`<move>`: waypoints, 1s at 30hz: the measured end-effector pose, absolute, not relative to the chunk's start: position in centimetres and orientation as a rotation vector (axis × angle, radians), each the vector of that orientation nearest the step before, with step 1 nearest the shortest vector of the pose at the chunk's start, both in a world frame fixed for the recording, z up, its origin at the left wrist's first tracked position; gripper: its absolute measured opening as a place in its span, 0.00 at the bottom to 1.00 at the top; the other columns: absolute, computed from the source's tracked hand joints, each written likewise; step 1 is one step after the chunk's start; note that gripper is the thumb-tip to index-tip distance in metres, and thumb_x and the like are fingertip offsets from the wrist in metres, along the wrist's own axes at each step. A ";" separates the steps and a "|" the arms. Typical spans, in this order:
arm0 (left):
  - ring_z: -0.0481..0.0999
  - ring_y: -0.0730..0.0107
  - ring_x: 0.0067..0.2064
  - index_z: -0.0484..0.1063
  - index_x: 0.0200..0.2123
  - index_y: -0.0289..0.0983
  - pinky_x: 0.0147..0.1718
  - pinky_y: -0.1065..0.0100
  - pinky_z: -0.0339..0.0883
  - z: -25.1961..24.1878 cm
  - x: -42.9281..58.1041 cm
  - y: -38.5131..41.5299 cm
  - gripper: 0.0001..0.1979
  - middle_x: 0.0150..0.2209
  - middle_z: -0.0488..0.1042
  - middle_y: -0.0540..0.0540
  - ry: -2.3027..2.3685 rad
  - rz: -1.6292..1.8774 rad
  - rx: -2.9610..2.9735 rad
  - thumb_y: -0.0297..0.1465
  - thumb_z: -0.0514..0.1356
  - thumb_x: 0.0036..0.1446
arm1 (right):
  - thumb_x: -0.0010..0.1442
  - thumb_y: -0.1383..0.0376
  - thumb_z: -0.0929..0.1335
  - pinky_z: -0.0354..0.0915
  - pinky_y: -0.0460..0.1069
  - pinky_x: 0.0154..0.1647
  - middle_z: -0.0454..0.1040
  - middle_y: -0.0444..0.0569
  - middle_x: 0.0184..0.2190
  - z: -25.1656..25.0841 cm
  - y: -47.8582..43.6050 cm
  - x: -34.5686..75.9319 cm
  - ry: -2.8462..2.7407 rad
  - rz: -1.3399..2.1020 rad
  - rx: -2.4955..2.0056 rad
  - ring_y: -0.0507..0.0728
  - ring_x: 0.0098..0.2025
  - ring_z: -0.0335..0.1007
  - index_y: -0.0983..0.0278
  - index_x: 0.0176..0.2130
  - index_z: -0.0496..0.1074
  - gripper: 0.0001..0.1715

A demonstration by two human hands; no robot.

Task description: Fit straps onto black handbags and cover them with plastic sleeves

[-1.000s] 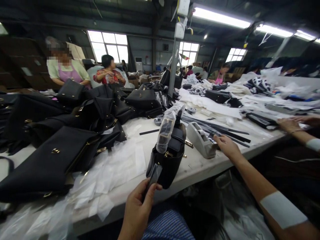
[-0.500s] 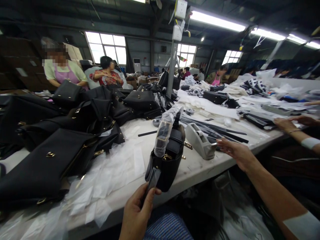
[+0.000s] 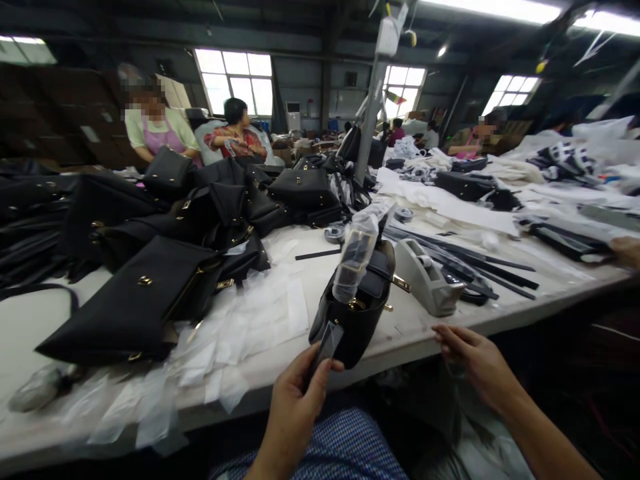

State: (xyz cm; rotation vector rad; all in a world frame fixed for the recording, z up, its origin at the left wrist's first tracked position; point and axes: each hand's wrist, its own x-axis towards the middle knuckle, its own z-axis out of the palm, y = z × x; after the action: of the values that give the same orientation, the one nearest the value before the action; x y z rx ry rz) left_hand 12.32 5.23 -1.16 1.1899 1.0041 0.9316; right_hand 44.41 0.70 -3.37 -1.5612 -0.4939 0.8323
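Lap: blue checked cloth [image 3: 353, 440] covers it, below the table edge.
Left hand: this hand [image 3: 299, 393] pinches a black strap [image 3: 330, 340] between thumb and fingers. Shiny clear plastic is on the strap.
Right hand: this hand [image 3: 483, 363] is near the table's front edge, out in the air. Its fingertips are close together. I cannot tell if something thin is between them.
Small black bag: the bag [image 3: 357, 340] is in front of the person, at the table's front edge, tilted, with its strap in the left hand. It has gold metal bits.
Wrapped piece: clear plastic [image 3: 356, 257] goes around a gold buckle on top of the bag.
Tape holder: a gray tape holder [image 3: 425, 280] sits just right of the bag, beyond the right hand.
Table: the white table [image 3: 400, 337] holds clear plastic sleeves [image 3: 245, 320] left of the bag.
Strips: long black strips [image 3: 480, 263] lie behind the tape holder.
Big bag: a big black bag [image 3: 125, 300] lies on the left, with a bag pile [image 3: 230, 193] behind it.
Post: a gray post [image 3: 371, 127] stands past the table's middle.
People: one wears a pink apron [image 3: 163, 139], another a red top [image 3: 237, 141].
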 end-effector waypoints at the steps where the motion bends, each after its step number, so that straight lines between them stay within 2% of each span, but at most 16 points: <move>1: 0.58 0.81 0.18 0.77 0.49 0.35 0.16 0.75 0.52 -1.2 12.3 5.2 0.24 0.35 0.80 0.43 1.000 0.931 1.218 0.47 0.62 0.59 | 0.42 0.53 0.81 0.68 0.42 0.24 0.79 0.49 0.27 -3.0 0.1 42.4 -0.601 0.923 -1.526 0.49 0.23 0.69 0.67 0.32 0.82 0.22; 4: 0.68 0.75 0.22 0.79 0.47 0.35 0.20 0.73 0.63 -1.2 12.3 5.2 0.20 0.35 0.81 0.43 1.020 0.996 1.310 0.43 0.61 0.60 | 0.54 0.54 0.76 0.68 0.43 0.27 0.77 0.47 0.25 -1.2 -0.8 36.3 -0.954 1.140 -1.423 0.49 0.24 0.70 0.66 0.33 0.81 0.17; 7: 0.79 0.64 0.35 0.79 0.47 0.37 0.35 0.68 0.73 -0.9 12.2 5.0 0.16 0.37 0.82 0.43 1.017 1.054 1.424 0.40 0.61 0.62 | 0.59 0.53 0.73 0.67 0.44 0.27 0.77 0.47 0.24 1.0 0.1 31.2 -1.126 1.196 -1.316 0.50 0.24 0.71 0.65 0.33 0.80 0.17; 10: 0.79 0.60 0.47 0.78 0.50 0.38 0.48 0.65 0.72 -1.0 12.1 4.9 0.15 0.45 0.82 0.43 0.984 1.087 1.521 0.36 0.59 0.64 | 0.58 0.51 0.72 0.66 0.44 0.27 0.77 0.46 0.24 2.3 2.1 28.0 -1.163 1.152 -1.313 0.51 0.24 0.70 0.65 0.31 0.79 0.19; 14: 0.79 0.60 0.50 0.77 0.53 0.40 0.51 0.66 0.71 -1.2 11.9 4.8 0.15 0.48 0.81 0.44 0.988 1.127 1.590 0.33 0.58 0.65 | 0.58 0.49 0.71 0.63 0.44 0.23 0.74 0.45 0.20 2.2 3.9 26.4 -1.203 1.020 -1.469 0.51 0.21 0.68 0.65 0.25 0.76 0.23; 18: 0.80 0.62 0.46 0.77 0.51 0.40 0.47 0.67 0.71 -0.9 11.6 4.5 0.14 0.45 0.82 0.44 0.997 1.120 1.637 0.32 0.58 0.65 | 0.61 0.49 0.69 0.62 0.45 0.23 0.74 0.44 0.19 2.2 4.0 26.8 -1.313 0.952 -1.587 0.51 0.20 0.68 0.64 0.23 0.75 0.25; 22: 0.78 0.67 0.35 0.77 0.44 0.37 0.37 0.71 0.70 -0.5 11.4 4.1 0.11 0.34 0.80 0.45 0.973 1.091 1.528 0.36 0.58 0.65 | 0.64 0.54 0.67 0.64 0.46 0.31 0.75 0.44 0.21 2.3 3.6 27.7 -1.477 0.907 -1.536 0.53 0.26 0.72 0.63 0.25 0.75 0.21; 24: 0.71 0.74 0.25 0.75 0.37 0.35 0.25 0.75 0.64 -0.4 11.4 4.1 0.15 0.27 0.76 0.48 0.954 1.037 1.379 0.41 0.57 0.65 | 0.65 0.57 0.66 0.64 0.46 0.34 0.76 0.44 0.23 2.0 3.4 28.0 -1.517 0.935 -1.471 0.54 0.29 0.73 0.63 0.27 0.76 0.19; 26: 0.60 0.81 0.17 0.72 0.32 0.35 0.16 0.77 0.52 -0.4 11.6 4.1 0.19 0.23 0.71 0.51 0.916 0.950 1.195 0.45 0.57 0.64 | 0.65 0.58 0.66 0.65 0.46 0.36 0.76 0.44 0.25 1.4 3.4 28.2 -1.502 0.982 -1.424 0.55 0.32 0.74 0.63 0.29 0.76 0.18; 28: 0.51 0.84 0.15 0.70 0.32 0.35 0.13 0.77 0.43 -0.3 11.7 4.1 0.20 0.20 0.68 0.53 0.863 0.878 1.013 0.47 0.58 0.63 | 0.65 0.57 0.66 0.65 0.47 0.39 0.77 0.45 0.28 0.9 3.4 28.0 -1.463 1.003 -1.395 0.56 0.34 0.74 0.63 0.31 0.77 0.17; 30: 0.49 0.86 0.14 0.70 0.33 0.35 0.12 0.78 0.40 -0.2 11.8 4.1 0.20 0.20 0.67 0.54 0.824 0.842 0.888 0.48 0.59 0.62 | 0.65 0.57 0.66 0.66 0.47 0.41 0.78 0.46 0.30 0.4 3.3 27.6 -1.424 0.982 -1.400 0.57 0.36 0.74 0.63 0.33 0.78 0.16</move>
State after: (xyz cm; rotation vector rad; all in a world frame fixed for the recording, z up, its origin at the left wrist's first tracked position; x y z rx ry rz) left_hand 11.84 4.12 -0.20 0.8885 0.8235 0.8422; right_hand 27.62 3.33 0.40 -1.4005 -1.4240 0.9823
